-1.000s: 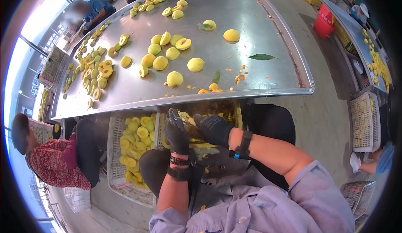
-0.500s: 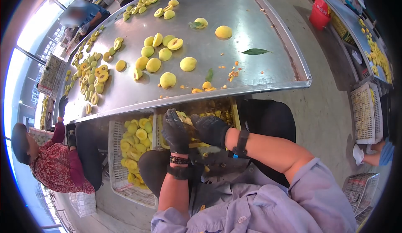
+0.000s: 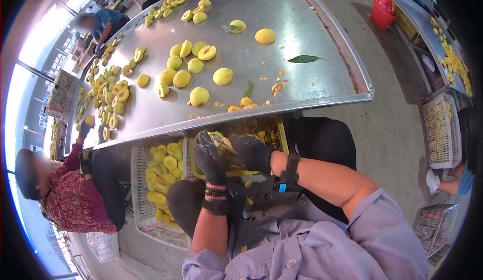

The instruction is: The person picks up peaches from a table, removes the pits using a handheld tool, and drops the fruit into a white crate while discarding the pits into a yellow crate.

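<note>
Both my hands wear dark gloves and meet just below the table's near edge. My left hand (image 3: 210,154) is closed around a cut yellow peach piece (image 3: 219,139). Right beside it, my right hand (image 3: 251,153) has its fingers curled against the same peach; whatever else those fingers hold is hidden. Beneath the hands stands a yellow-rimmed crate (image 3: 283,138) with peach pits and scraps in it. To its left, a white crate (image 3: 142,207) holds many yellow peach halves (image 3: 163,172).
On the metal table (image 3: 166,116) lie whole peaches (image 3: 199,97), many halves (image 3: 108,91), orange scraps (image 3: 276,88) and a green leaf (image 3: 305,58). A co-worker (image 3: 75,194) sits at left, another (image 3: 105,23) farther back. A red bucket (image 3: 382,11) stands at right.
My right hand has turned slightly at the wrist, and more of the peach's cut side shows. The left co-worker's hand has moved over the table edge with a peach at it.
</note>
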Action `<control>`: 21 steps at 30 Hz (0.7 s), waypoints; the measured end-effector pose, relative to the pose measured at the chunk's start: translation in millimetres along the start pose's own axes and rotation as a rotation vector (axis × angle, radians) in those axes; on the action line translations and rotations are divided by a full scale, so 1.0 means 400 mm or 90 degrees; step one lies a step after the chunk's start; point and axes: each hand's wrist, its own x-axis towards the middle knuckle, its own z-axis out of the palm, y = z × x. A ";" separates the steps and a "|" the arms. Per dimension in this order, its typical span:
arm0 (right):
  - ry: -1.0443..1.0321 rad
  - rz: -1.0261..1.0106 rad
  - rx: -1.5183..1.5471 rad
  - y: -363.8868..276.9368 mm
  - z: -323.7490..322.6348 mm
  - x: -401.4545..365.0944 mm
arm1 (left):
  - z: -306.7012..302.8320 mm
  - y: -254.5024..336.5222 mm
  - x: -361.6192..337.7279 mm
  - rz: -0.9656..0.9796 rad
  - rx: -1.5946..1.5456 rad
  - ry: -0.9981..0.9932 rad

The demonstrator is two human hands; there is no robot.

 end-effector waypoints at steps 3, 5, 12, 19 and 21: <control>-0.015 -0.006 -0.022 -0.015 -0.012 -0.003 | -0.011 -0.008 -0.014 -0.033 0.023 -0.014; -0.045 -0.008 -0.064 -0.019 -0.019 -0.004 | -0.024 0.010 -0.008 -0.049 0.066 -0.058; -0.092 0.001 -0.081 -0.019 -0.016 -0.014 | -0.056 -0.013 0.002 0.121 0.206 -0.151; -0.053 0.000 0.138 -0.008 -0.005 -0.013 | -0.051 0.009 0.012 -0.112 -0.092 -0.110; -0.090 0.009 0.108 0.003 -0.013 0.000 | -0.060 0.009 0.004 -0.089 -0.037 -0.091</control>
